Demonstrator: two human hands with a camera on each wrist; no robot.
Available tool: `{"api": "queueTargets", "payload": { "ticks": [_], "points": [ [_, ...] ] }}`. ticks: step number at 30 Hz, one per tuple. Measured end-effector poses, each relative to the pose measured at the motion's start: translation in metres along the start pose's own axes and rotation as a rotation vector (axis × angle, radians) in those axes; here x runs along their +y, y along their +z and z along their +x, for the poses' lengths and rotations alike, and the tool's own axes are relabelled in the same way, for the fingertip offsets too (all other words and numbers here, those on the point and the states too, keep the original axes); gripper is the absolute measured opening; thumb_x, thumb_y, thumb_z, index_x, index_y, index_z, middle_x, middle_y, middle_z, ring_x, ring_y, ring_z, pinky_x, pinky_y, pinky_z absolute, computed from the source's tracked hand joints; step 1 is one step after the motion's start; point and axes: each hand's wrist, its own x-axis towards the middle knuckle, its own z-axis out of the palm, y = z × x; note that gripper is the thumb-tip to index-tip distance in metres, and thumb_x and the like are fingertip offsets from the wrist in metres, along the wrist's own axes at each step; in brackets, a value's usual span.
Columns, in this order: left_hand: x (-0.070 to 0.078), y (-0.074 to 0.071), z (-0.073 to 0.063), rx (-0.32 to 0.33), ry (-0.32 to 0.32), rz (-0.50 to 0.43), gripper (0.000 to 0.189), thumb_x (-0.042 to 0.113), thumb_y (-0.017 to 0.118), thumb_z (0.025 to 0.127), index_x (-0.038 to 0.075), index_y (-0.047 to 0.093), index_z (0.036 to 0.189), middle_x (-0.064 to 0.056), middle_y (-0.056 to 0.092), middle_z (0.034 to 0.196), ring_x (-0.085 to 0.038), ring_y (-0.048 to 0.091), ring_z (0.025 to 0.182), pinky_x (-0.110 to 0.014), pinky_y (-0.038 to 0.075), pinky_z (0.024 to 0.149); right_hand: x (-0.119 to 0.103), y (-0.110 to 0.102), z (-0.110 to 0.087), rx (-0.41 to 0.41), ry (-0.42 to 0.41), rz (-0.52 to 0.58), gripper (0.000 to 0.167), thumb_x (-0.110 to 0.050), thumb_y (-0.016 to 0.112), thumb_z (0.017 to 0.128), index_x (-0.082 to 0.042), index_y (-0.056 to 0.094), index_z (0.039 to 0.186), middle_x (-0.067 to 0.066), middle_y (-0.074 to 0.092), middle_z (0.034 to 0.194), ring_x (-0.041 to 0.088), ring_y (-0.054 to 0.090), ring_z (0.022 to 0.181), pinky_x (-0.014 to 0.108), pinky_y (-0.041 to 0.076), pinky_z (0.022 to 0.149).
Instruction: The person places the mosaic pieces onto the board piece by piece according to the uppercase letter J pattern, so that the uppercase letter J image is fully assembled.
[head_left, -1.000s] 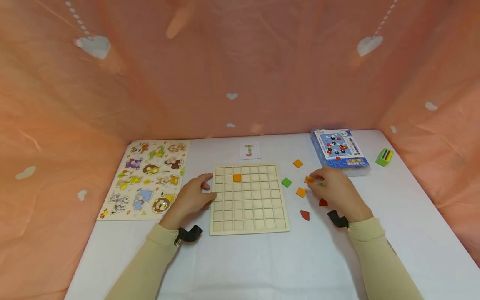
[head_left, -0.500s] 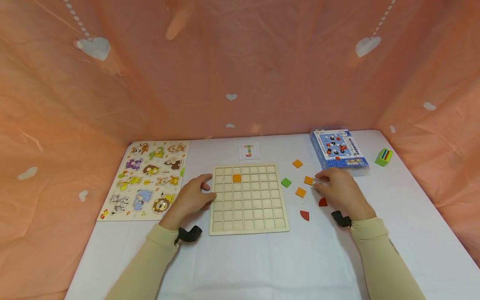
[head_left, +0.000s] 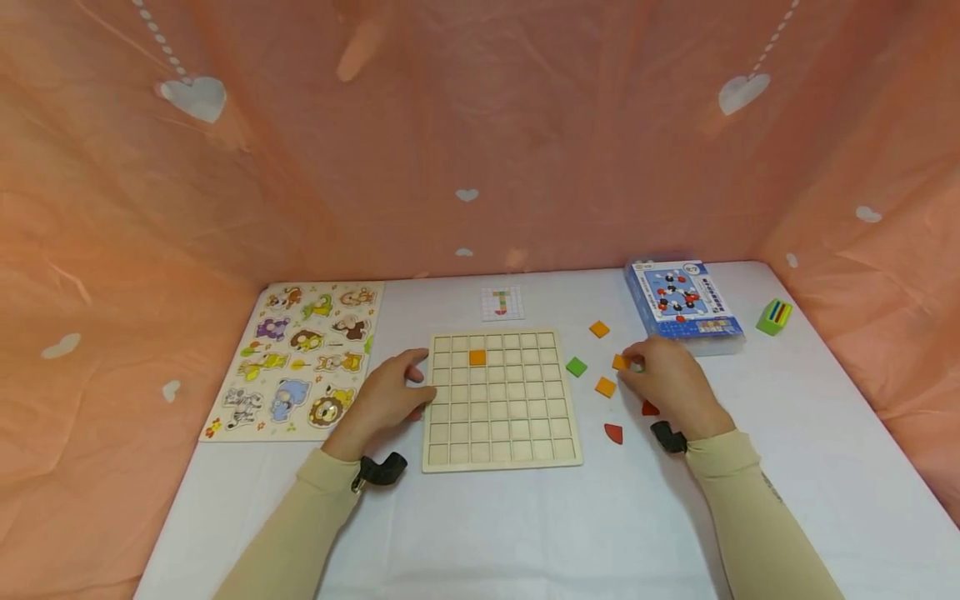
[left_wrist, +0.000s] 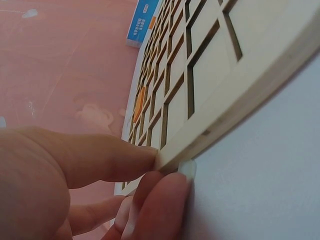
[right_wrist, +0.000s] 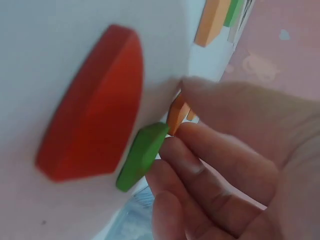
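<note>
Pink drape [head_left: 480,150] behind, white tablecloth [head_left: 480,533] below. Far left: animal puzzle board [head_left: 309,379], lying flat. Next, the left hand [head_left: 384,393] holds the wooden grid board [head_left: 498,411] by its left rim, thumb on top, a curled finger against the edge. An inset orange tile [head_left: 477,357] sits in the third column, second row from the far side. Beyond the board lies a pattern card [head_left: 502,302]. Right of the board: a loose green tile [head_left: 576,367] and a red quarter-circle [head_left: 613,433], then an orange square tile [head_left: 620,362], pinched between thumb and forefinger of the right hand [head_left: 675,387]; whether it is clear of the cloth cannot be told. Handling, judged: tile light, stiff, hard to break, faces perhaps slick; best taken by two opposite edges. Board probably rigid, liable to slide on cloth; rim suits steadying. Farther right: molecule-picture box [head_left: 686,298], green striped block [head_left: 774,317].
</note>
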Motion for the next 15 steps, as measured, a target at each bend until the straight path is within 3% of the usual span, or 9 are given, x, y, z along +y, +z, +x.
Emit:
{"api": "queueTargets", "payload": {
  "ticks": [8,15],
  "points": [
    [-0.002,0.002,0.000,-0.001,-0.012,-0.019,0.073,0.016,0.076,0.096,0.010,0.047,0.162,-0.014,0.064,0.121,-0.015,0.069,0.066,-0.027,0.056,0.065,-0.005,0.002,0.006,0.020,-0.052,-0.053,0.025,-0.013,0.077,0.097,0.002,0.080,0.117,0.023,0.073,0.115,0.035,0.066,0.100,0.053,0.060,0.090],
    [-0.003,0.001,0.000,0.014,0.015,0.010,0.073,0.017,0.076,0.095,0.008,0.047,0.162,-0.014,0.065,0.120,-0.014,0.069,0.064,-0.027,0.053,0.068,-0.028,0.006,0.018,0.044,-0.091,-0.039,0.027,-0.018,0.079,0.098,0.000,0.080,0.117,0.022,0.075,0.117,0.035,0.068,0.101,0.051,0.060,0.089]
  ]
}}
